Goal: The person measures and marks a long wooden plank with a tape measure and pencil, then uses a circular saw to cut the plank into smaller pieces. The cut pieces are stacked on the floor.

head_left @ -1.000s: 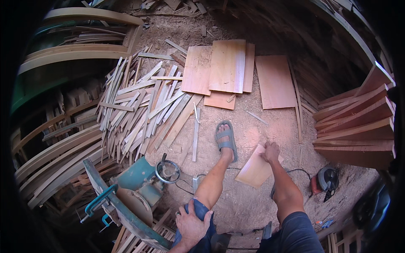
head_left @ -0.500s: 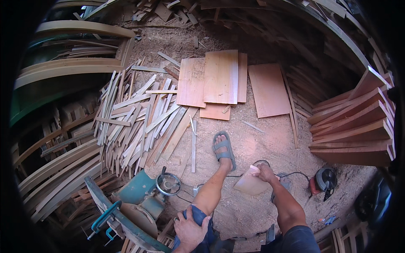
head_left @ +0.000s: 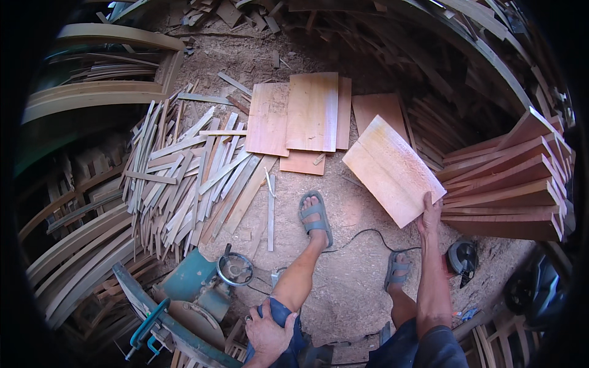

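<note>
My right hand [head_left: 429,218] grips a rectangular wooden board [head_left: 392,168] at its near right corner, thumb on top. The board is raised and tilted above the dusty floor. My left hand [head_left: 270,332] lies on my left knee with its fingers spread, holding nothing. Ahead, several flat boards [head_left: 311,113] overlap on the floor. Another reddish board [head_left: 375,109] lies to their right, its near part hidden by the held board. On the right, close to my right hand, reddish boards [head_left: 500,211] stand in a fanned stack.
A heap of thin wood strips [head_left: 196,178] covers the floor at left. Near my left knee is a green machine [head_left: 191,276] with a handwheel [head_left: 234,268]. A power tool [head_left: 461,260] sits right of my right foot. A black cable [head_left: 377,233] crosses the floor between my feet.
My right hand has lifted the board from low beside my right foot, moving it forward and to the right. My left hand stays on the knee. The view has shifted slightly.
</note>
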